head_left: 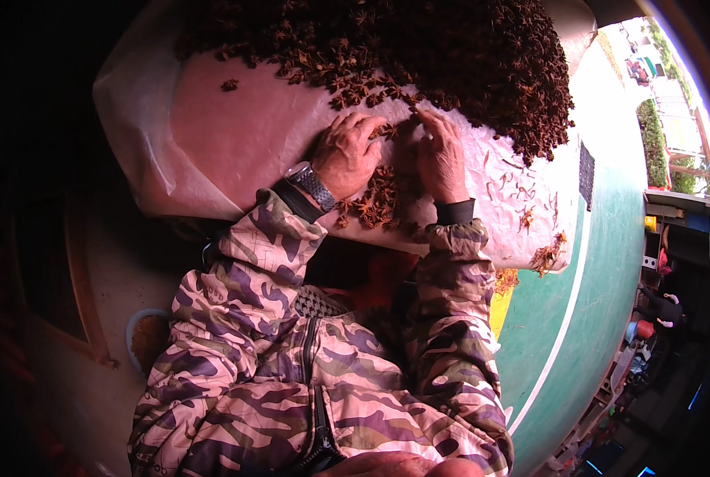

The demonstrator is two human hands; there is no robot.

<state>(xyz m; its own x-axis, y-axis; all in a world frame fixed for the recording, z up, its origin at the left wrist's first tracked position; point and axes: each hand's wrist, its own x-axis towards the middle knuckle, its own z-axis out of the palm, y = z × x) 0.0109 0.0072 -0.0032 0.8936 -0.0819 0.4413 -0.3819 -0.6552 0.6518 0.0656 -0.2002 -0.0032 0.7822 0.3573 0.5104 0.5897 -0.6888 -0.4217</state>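
Observation:
A large dark heap of star anise [450,56] covers the far part of a table laid with pale plastic sheeting [236,135]. At the heap's near edge, my left hand [347,155] has curled fingers around a piece of star anise [387,131], which shows between fingertips and thumb. Facing it, my right hand [442,159] rests with its index finger stretched toward the heap and its thumb apart; its inner side is partly hidden. A smaller pile of star anise [377,203] lies between my wrists, near the table's front edge.
Thin stems and broken bits [522,191] are scattered right of my right hand. Below the table's right corner stands a yellow container [500,306] with orange-brown pieces. A blue-rimmed basin [136,330] sits on the floor at left. Green flooring [578,318] with a white line stretches along the right.

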